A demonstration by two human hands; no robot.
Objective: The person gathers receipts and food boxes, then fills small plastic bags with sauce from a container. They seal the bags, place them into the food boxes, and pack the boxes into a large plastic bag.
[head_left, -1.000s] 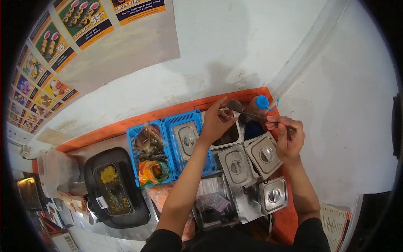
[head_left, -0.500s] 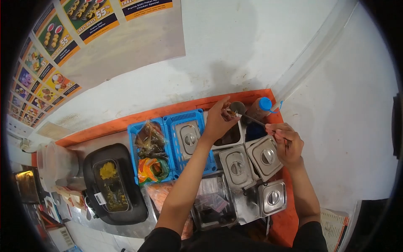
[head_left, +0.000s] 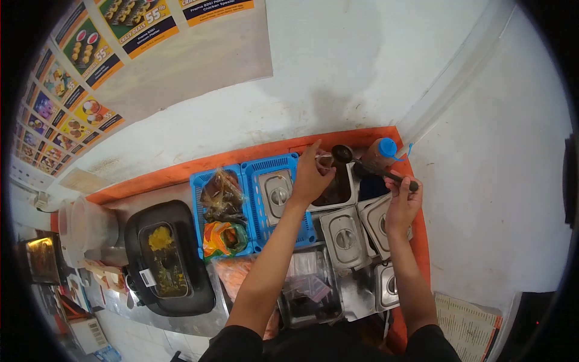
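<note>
My right hand (head_left: 405, 199) is closed around the black handle of a ladle (head_left: 342, 154), whose dark bowl is tipped over beside my left hand (head_left: 313, 175). The fingers of my left hand curl around a small clear cup (head_left: 324, 160), close to the ladle's bowl. Beneath both lies an open steel container (head_left: 339, 188) with dark contents, partly hidden by my left hand. A bottle with a blue cap (head_left: 381, 152) stands just behind the ladle's handle.
Lidded steel containers (head_left: 345, 239) stand nearer me. Two blue baskets (head_left: 246, 205) are left of centre, one holding plastic bags. Farther left is a black appliance (head_left: 200, 253) with a tray of yellow food. Orange edging (head_left: 253, 149) runs along the wall.
My right hand has turned and gone down a little, and the ladle's dark bowl and handle now show more clearly. The whole view has shifted slightly.
</note>
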